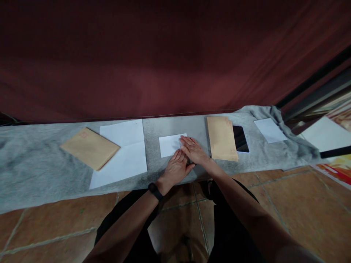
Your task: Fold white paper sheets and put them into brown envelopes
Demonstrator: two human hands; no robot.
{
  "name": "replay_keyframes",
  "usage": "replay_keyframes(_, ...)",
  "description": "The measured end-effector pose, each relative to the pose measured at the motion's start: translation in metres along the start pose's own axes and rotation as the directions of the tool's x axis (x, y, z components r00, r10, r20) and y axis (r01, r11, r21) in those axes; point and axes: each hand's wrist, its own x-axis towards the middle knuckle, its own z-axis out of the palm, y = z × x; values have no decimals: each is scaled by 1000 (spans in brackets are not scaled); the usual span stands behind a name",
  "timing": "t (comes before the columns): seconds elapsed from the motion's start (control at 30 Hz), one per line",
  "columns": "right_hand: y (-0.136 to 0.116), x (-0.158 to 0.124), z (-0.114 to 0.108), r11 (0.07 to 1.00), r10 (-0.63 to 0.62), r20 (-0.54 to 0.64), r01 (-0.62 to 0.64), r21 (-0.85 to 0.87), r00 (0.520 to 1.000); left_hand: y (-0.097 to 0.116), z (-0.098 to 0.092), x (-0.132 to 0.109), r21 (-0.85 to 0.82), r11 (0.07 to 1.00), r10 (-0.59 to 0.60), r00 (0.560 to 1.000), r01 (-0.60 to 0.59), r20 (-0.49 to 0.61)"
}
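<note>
A small white sheet of paper (168, 145), which looks folded, lies on the grey cloth in front of me. My left hand (177, 167), with a dark band on the wrist, rests flat on its near right part. Fingers stretched out, my right hand (194, 150) presses on the paper's right end, its fingertips close to the left hand's. Both palms face down and cover that end of the paper. Just right of my hands is a stack of brown envelopes (221, 138). Larger white sheets (127, 157) with a crease lie to the left, under another brown envelope stack (90, 148).
A dark-screened tablet or phone (240, 138) sits partly under the right envelopes. Farther right lies another white sheet (270, 130). The grey cloth (35, 164) covers a narrow surface against a dark red curtain (164, 87). Tiled floor (290, 197) shows below the near edge.
</note>
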Motion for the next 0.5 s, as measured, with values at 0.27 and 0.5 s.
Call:
replay_keyframes(0.27, -1, 3, 5, 989, 99, -87, -108, -103, 991, -3, -9, -8, -24, 1000, -9, 1000, 10, 26)
replay_keyframes(0.5, -4, -5, 0, 988, 104, -127, -117, -100, 986, -9, -10, -10, 20, 993, -114, 993, 114, 8)
